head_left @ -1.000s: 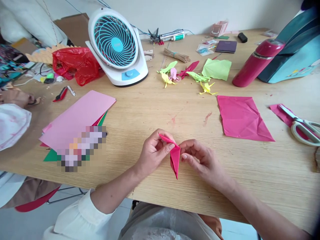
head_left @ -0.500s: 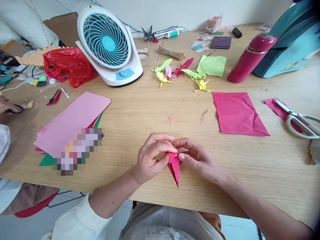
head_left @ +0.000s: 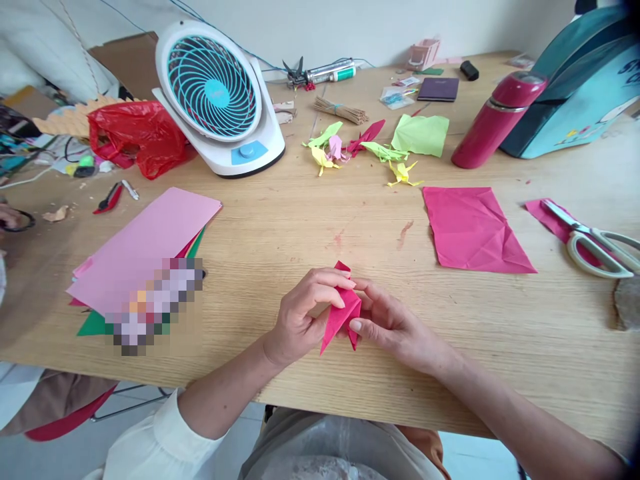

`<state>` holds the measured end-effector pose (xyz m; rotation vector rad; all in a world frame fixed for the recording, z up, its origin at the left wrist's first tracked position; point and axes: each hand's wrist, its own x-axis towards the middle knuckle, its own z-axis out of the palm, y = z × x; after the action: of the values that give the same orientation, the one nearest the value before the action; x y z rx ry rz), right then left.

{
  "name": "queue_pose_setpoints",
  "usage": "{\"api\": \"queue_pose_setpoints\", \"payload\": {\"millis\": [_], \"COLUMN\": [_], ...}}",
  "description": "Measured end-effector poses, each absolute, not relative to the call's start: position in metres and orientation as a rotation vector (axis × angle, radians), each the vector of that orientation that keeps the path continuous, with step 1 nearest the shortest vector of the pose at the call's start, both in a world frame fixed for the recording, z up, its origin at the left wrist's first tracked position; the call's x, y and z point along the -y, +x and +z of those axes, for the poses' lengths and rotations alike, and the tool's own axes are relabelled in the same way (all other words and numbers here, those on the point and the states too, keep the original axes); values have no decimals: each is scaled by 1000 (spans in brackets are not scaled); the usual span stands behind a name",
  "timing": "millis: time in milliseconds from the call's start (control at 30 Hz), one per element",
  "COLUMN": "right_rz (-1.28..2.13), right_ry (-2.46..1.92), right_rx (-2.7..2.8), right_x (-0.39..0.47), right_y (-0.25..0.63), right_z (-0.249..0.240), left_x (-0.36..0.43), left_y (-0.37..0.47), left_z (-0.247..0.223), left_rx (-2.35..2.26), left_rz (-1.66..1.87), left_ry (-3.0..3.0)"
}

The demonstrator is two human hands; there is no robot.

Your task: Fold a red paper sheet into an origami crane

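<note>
Between my two hands is a folded piece of dark pink origami paper [head_left: 343,308], held just above the near part of the table. My left hand [head_left: 306,308] pinches it from the left, with the fingers over its upper face. From the right, my right hand [head_left: 390,320] grips the lower edge between thumb and fingers. Two pointed flaps stick out downward and a folded tip shows at the top. Parts of the paper are hidden behind the fingers. A creased dark pink sheet [head_left: 475,230] lies flat to the right, beyond my right hand.
Scissors [head_left: 585,240] rest on a pink scrap at the right. Several folded paper cranes [head_left: 383,151] lie farther back, near a pink thermos [head_left: 497,120]. A white fan [head_left: 215,93] and stacked coloured paper [head_left: 150,243] are at left. Another person's hand [head_left: 9,217] shows at the far left.
The folded paper has turned and opened out: a single downward point before, now two spread flaps and a tip above my fingers. Both hands keep their hold. The other person's hand has drawn back left.
</note>
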<state>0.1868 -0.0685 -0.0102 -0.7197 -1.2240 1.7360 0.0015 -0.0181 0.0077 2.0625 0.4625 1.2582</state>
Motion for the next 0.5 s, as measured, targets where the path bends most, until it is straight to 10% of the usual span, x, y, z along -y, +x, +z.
{"api": "queue_pose_setpoints", "payload": {"millis": [500], "right_rz": [1507], "right_ry": [-958], "right_rx": [1361], "right_x": [69], "right_y": [188], "right_z": [4], "left_x": [20], "left_y": [6], "left_z": [7], "left_rx": [-447], "left_rz": [1294], "left_ry": [2254]}}
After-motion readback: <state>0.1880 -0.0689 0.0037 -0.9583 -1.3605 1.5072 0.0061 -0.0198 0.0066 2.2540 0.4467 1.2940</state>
